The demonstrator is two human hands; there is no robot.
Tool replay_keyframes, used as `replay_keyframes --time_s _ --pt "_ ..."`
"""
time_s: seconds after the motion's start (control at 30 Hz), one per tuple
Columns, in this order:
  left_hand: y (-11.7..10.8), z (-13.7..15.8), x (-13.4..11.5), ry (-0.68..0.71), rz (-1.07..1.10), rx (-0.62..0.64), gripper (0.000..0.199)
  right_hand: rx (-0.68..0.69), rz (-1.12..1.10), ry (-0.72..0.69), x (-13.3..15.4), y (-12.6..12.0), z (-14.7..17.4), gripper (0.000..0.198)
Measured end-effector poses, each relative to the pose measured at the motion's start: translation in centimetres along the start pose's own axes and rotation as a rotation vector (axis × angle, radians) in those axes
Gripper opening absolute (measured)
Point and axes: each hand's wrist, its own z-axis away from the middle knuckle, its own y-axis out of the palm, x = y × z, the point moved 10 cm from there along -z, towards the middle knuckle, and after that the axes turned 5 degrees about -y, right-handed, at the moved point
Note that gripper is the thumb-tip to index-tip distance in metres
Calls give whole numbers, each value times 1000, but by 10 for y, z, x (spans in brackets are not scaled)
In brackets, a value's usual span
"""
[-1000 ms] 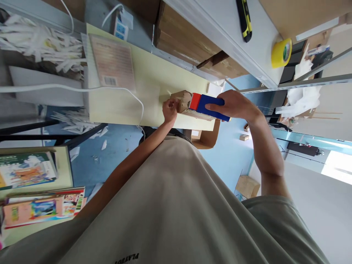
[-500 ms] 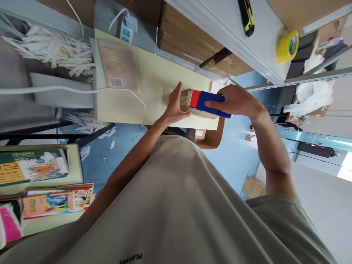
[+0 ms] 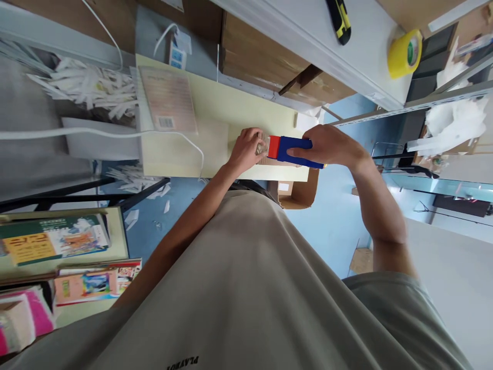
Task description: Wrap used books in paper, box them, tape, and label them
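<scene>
My right hand [image 3: 333, 146] is closed round a blue and red tape dispenser [image 3: 295, 150], its thumb lying along the blue side. Past the red end shows crinkled clear packing tape [image 3: 263, 144]. The curled fingers of my left hand [image 3: 245, 150] close on that tape. Under the dispenser a strip of a brown package [image 3: 283, 163] is visible, near the front edge of the pale yellow table [image 3: 215, 110]; most of it is hidden by the dispenser and my hands.
A plastic-wrapped book [image 3: 168, 100] lies on the table's left, with a white cable [image 3: 173, 133] across it. An open carton [image 3: 304, 195] stands below the table's right end. On the shelf above are a utility knife [image 3: 339, 20] and a yellow tape roll [image 3: 404, 54].
My left hand has gone from spread fingers beside the package to fingers curled on the clear tape at its end. The right hand still holds the dispenser, slightly lower in view.
</scene>
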Motion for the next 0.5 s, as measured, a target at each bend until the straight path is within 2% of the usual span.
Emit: replay_keyframes --time_s 0.17,0.3,0.43,0.5 --pt "-1 7 5 -31 -37 50 54 77 -5 77 -55 24 0 64" --pt "-8 15 9 -62 -50 45 63 116 6 141 -89 49 -21 61" --pt "-11 27 20 -165 -14 4 68 124 -66 88 -103 73 -50 63" --pt "-10 34 29 -247 45 -64 73 109 -95 33 -105 80 -59 65"
